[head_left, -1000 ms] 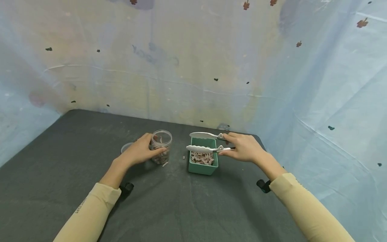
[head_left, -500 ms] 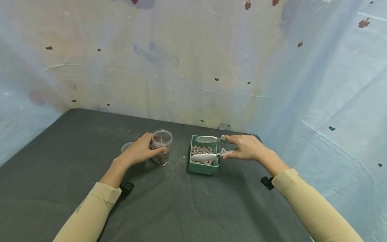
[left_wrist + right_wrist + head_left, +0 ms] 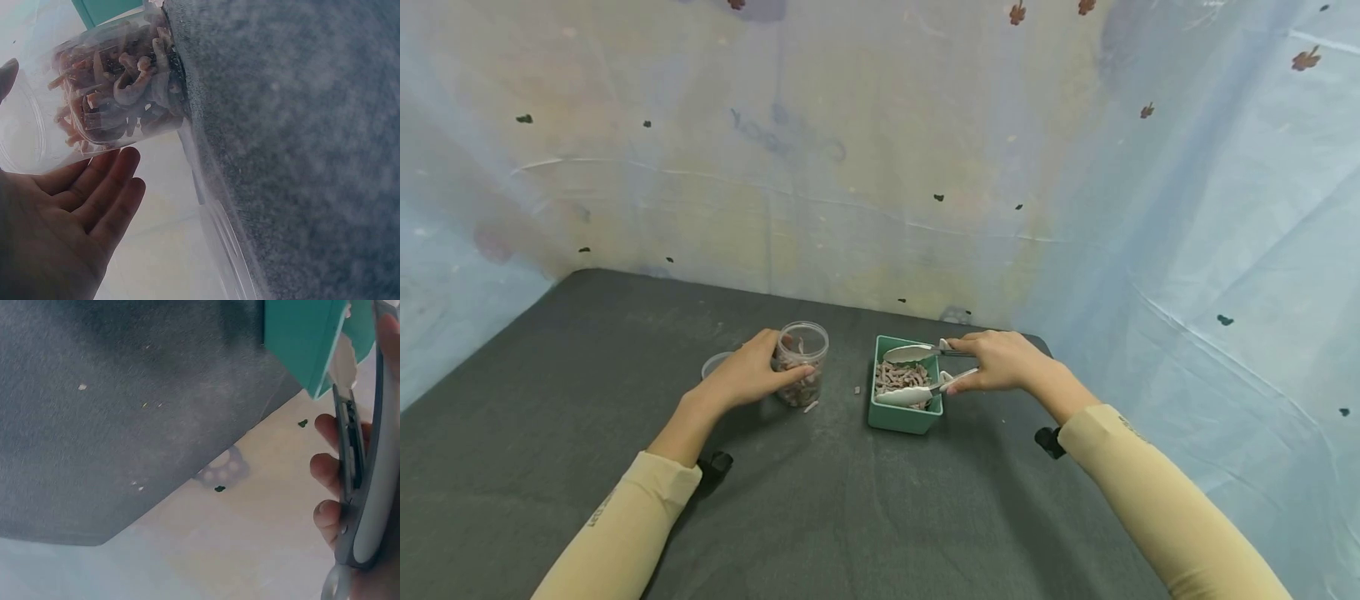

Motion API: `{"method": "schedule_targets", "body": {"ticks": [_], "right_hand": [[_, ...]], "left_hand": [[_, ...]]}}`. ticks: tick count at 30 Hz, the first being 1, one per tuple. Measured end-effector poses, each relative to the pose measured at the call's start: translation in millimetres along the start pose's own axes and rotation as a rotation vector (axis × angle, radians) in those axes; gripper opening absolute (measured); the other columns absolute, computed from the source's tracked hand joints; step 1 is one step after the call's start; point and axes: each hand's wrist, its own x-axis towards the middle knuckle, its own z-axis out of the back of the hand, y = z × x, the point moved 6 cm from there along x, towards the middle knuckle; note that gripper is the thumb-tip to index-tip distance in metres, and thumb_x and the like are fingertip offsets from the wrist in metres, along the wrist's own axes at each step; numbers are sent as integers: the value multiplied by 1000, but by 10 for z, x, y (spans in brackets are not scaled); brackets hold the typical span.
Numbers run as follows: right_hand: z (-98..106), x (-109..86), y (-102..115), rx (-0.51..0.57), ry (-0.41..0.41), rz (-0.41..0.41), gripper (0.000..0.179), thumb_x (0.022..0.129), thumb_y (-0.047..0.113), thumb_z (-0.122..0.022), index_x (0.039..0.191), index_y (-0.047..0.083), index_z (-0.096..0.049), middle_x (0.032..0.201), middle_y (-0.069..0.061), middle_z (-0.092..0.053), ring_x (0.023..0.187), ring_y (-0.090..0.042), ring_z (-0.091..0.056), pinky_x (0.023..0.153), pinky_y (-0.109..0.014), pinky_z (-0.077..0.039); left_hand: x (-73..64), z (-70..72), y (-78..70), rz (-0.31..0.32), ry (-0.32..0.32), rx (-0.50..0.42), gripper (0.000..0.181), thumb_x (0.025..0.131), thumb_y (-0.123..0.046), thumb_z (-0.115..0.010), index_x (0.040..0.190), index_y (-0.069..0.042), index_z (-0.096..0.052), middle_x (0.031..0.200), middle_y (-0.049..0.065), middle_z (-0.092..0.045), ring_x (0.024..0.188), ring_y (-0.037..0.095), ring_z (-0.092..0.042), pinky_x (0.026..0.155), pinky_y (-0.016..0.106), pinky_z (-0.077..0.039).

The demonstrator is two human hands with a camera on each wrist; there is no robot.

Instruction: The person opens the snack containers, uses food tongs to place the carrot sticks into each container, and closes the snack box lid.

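Note:
A clear plastic jar (image 3: 801, 367) stands on the dark table, partly filled with small brownish strips that show closely in the left wrist view. My left hand (image 3: 751, 372) grips it from the left, thumb in front and fingers behind. My right hand (image 3: 1000, 363) holds a pair of tongs (image 3: 910, 353) by the handles. The two white tong heads are spread apart and reach down into a green rectangular box (image 3: 904, 422). Similar strips (image 3: 898, 377) cover the bottom of that box. In the right wrist view, fingers wrap round the grey tong handles (image 3: 375, 487).
A clear round lid (image 3: 713, 363) lies behind my left hand, partly hidden. One strip (image 3: 811, 407) lies at the jar's foot, and a small crumb (image 3: 857, 390) sits between jar and box. A patterned sheet (image 3: 850, 167) hangs behind the table (image 3: 820, 517).
My right hand has lowered the tongs from above the green box down into it, their heads still spread. My left hand and the jar have stayed in place.

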Motion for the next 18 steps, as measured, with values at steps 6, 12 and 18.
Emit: {"method": "schedule_targets", "body": {"ticks": [6,12,18], "right_hand": [[-76,80,-67,45,115,-36,91,89,68,-72,160,18,-44,156,-15,-51,141,-39,-50,103,-59,-48],[-95,213,-85,143,218,-35,92,90,61,-74,160,11,-41,160,-16,-45,145,-40,-45,109,-59,-44],[-77,278,-87,153,250,-48,90,92,55,-76,159,7,-41,161,-18,-43,146,-41,-43,113,-59,-40]], "left_hand": [[-10,-1,-13,3,6,-3,93,94,-71,-62,149,2,-44,143,24,-49,121,39,-57,93,57,-50],[-10,-10,-18,-2,9,-4,92,95,-69,-62,149,3,-44,144,25,-48,123,40,-56,95,59,-50],[10,-4,-14,5,6,-9,92,95,-70,-61,149,2,-43,146,26,-46,125,41,-55,97,60,-49]]}}
